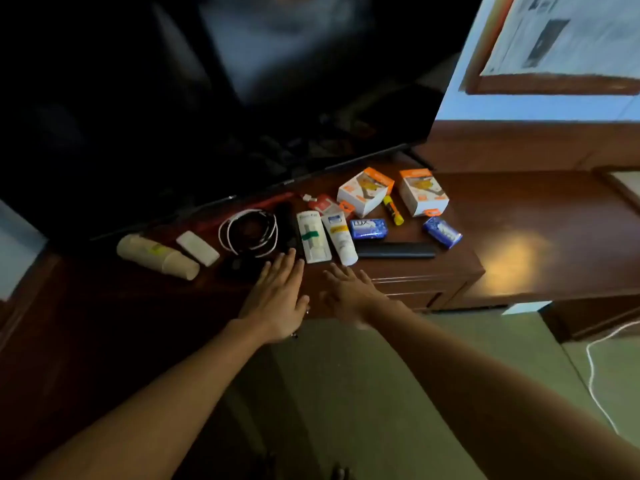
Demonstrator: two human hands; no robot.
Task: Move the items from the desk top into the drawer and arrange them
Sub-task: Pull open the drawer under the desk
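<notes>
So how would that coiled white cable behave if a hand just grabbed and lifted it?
The white cable lies in loose loops with no tie visible, so it would probably go floppy and uncoil or dangle when lifted. It looks thin, so likely light. Pushed, the loops might drag against the white box beside it.

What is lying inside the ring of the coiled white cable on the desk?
Inside the coiled white cable only dark cable loops and a reddish-brown patch show, probably the desk top. The spot is too dim to rule out something small.
</notes>
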